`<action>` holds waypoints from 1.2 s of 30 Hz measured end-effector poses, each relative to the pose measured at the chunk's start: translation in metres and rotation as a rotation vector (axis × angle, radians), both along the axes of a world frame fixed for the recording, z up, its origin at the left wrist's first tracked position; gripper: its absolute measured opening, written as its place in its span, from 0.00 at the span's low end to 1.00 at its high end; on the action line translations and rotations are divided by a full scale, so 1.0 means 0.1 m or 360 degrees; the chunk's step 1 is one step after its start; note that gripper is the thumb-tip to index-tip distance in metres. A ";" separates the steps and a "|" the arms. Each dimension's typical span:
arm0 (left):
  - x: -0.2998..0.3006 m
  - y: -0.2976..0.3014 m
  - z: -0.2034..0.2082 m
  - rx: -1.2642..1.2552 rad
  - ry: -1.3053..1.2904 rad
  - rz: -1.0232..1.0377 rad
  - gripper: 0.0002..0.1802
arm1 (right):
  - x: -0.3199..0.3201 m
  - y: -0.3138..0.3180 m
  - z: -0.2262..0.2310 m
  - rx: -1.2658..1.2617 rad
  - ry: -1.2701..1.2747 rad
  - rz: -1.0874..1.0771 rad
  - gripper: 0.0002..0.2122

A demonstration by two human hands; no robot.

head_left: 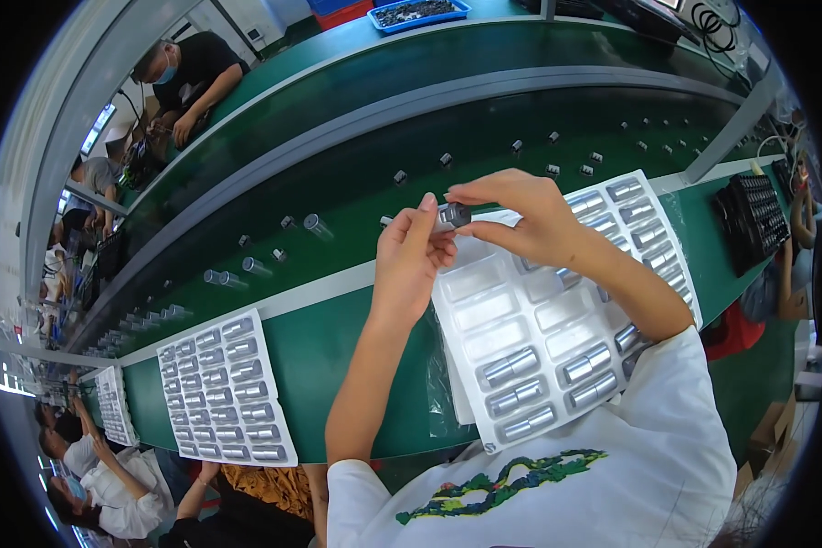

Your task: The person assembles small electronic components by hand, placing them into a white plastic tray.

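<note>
Above the tray's far left corner, both hands meet at a small grey metallic cylinder (452, 216) with a darker end. My left hand (409, 260) closes its thumb and fingers on the cylinder's left part. From the right, my right hand (525, 215) pinches around the darker end with thumb and forefinger. Beneath the hands lies a white moulded tray (470, 315). Silver cylinders (511, 367) fill several of its nearer and right-hand pockets; pockets at its far left are bare. My right forearm hides part of the tray.
A second white tray (279, 411) full of silver cylinders lies to the left. Beyond a pale rail, clear tubes (318, 226) and small metal parts (446, 159) stand on a green belt (356, 187). A black crate (752, 219) is at right. A masked co-worker (196, 78) sits across the line.
</note>
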State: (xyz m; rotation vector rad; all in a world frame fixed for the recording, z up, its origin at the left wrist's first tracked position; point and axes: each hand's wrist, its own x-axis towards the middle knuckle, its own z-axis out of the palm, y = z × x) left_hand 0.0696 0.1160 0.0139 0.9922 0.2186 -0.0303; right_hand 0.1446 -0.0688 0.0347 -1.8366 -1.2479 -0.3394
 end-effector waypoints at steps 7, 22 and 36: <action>0.01 -0.05 -0.22 0.0922 -0.0307 0.0064 0.21 | -0.13 0.09 0.02 -0.0161 -0.0146 -0.0056 0.25; -0.60 -0.72 -0.19 0.1761 -0.1220 -0.0494 0.31 | 0.78 1.37 -0.61 -0.0671 0.0439 0.0094 0.18; -1.10 -0.84 0.04 0.2366 -0.1232 -0.1183 0.21 | 0.44 1.97 -0.93 -0.1186 0.0108 -0.0213 0.17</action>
